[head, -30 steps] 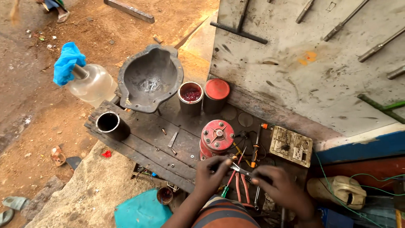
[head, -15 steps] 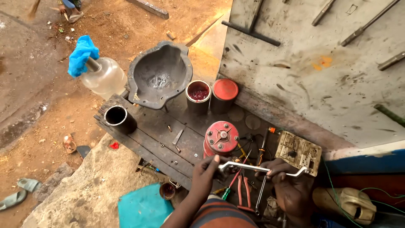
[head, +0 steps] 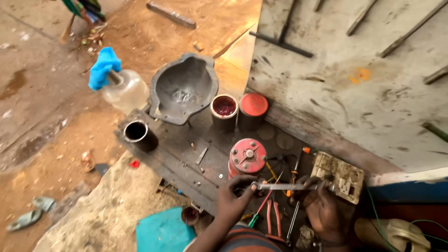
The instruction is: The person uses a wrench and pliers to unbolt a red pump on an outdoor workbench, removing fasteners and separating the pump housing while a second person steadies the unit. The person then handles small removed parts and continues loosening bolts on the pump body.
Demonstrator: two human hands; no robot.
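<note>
Gripping a thin metal rod (head: 285, 186) at both ends, you hold it level across the lower middle of the frame. Your left hand (head: 235, 198) pinches its left end between thumb and fingers, and your right hand (head: 322, 205) is curled around its right end. The rod sits just below the red round-topped part (head: 247, 157) that stands on the dark wooden bench (head: 182, 154), and just left of the pale switch plate (head: 338, 176) at the lower right. Under your hands lie red-handled pliers (head: 273, 219) and a screwdriver with an orange tip (head: 298, 161).

Higher on the bench, toward the middle of the frame, you have a grey metal bowl (head: 183, 88), an open tin with dark red inside (head: 224, 112), and beside it a tin with a red lid (head: 253, 109). A black cup (head: 138, 134) stands at the bench's left end. Upper left, a clear bottle (head: 125, 91) is plugged with a blue cloth (head: 103, 67).
</note>
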